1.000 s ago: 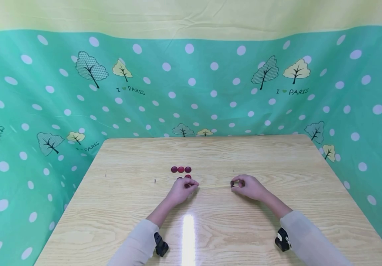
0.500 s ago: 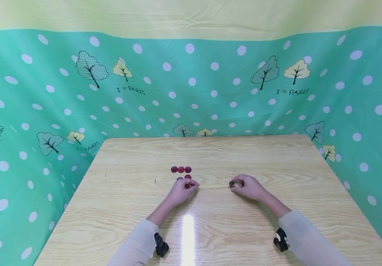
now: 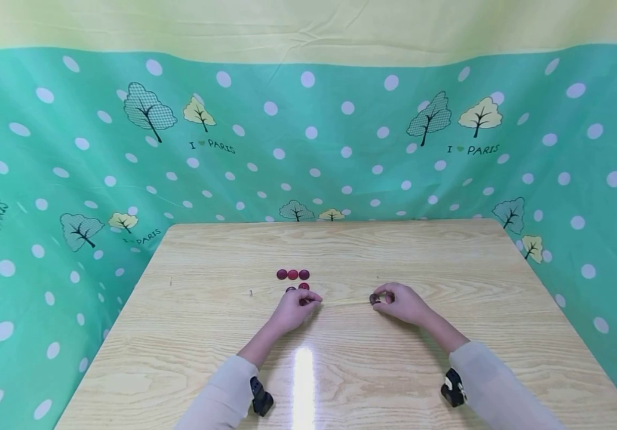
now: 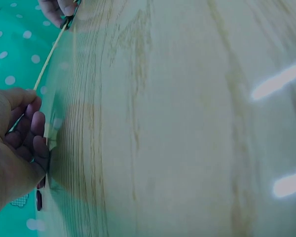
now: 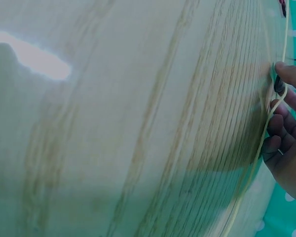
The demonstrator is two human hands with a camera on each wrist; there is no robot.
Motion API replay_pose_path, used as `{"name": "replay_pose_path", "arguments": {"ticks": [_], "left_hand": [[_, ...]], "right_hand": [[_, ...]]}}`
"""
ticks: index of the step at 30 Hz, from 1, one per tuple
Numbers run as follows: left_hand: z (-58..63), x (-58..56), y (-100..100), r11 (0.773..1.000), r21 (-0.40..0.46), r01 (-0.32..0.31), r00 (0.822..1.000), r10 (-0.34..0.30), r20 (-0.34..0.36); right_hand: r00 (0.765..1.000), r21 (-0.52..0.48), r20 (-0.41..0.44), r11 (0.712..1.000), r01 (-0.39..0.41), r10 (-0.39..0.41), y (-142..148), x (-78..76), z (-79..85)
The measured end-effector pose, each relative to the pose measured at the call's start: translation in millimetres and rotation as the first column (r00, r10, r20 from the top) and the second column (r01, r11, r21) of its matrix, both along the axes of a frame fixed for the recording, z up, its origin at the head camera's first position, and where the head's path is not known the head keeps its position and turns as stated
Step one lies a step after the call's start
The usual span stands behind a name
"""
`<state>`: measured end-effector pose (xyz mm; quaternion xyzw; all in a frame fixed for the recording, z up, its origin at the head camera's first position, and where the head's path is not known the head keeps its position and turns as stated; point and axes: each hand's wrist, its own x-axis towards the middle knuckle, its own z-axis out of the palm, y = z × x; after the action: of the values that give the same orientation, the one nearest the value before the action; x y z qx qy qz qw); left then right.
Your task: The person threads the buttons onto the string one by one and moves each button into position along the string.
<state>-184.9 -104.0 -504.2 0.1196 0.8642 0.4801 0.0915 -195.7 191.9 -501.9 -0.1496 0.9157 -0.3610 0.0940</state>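
My right hand (image 3: 404,303) pinches a small dark round button (image 3: 374,299) between thumb and fingertips, just above the table. A thin pale-yellow cord (image 4: 50,57) stretches from it to my left hand (image 3: 292,309), whose thumb and index finger pinch it. In the right wrist view the cord (image 5: 262,136) also trails down past the fingers. Beyond the left hand lies a row of three buttons: dark maroon (image 3: 282,275), red (image 3: 293,275) and dark maroon (image 3: 304,275). Another red button (image 3: 304,286) and a dark one (image 3: 291,289) show partly behind the left hand.
The pale wooden table (image 3: 222,346) spans the work area, with a bright light reflection in front. A green dotted curtain (image 3: 340,161) stands behind and at both sides. Black wrist cameras (image 3: 261,397) are strapped at both sleeves.
The dark button in my right fingers has turned, from edge-on towards showing more of its face, and shifted slightly left. My left hand has stayed in place.
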Motion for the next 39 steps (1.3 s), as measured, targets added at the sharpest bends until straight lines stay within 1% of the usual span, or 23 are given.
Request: {"name": "replay_pose_path", "arguments": {"ticks": [15, 24, 32, 39], "left_hand": [[-1.0, -1.2, 0.1, 1.000, -0.021, -0.013, 1.000, 0.013, 0.012], [-1.6, -1.1, 0.8, 1.000, -0.027, -0.013, 1.000, 0.013, 0.006], [-1.2, -0.1, 0.8, 1.000, -0.017, -0.013, 1.000, 0.014, 0.008], [0.4, 0.6, 1.0, 1.000, -0.006, -0.014, 1.000, 0.014, 0.021]], "right_hand": [[1.000, 0.002, 0.003, 1.000, -0.004, 0.004, -0.4, 0.5, 1.6], [1.000, 0.008, 0.003, 1.000, 0.012, -0.012, -1.4, 0.1, 2.0], [1.000, 0.018, 0.007, 1.000, 0.013, -0.013, -1.8, -1.0, -0.1], [0.999, -0.009, 0.042, 1.000, 0.025, -0.025, -3.4, -1.0, 8.3]]}}
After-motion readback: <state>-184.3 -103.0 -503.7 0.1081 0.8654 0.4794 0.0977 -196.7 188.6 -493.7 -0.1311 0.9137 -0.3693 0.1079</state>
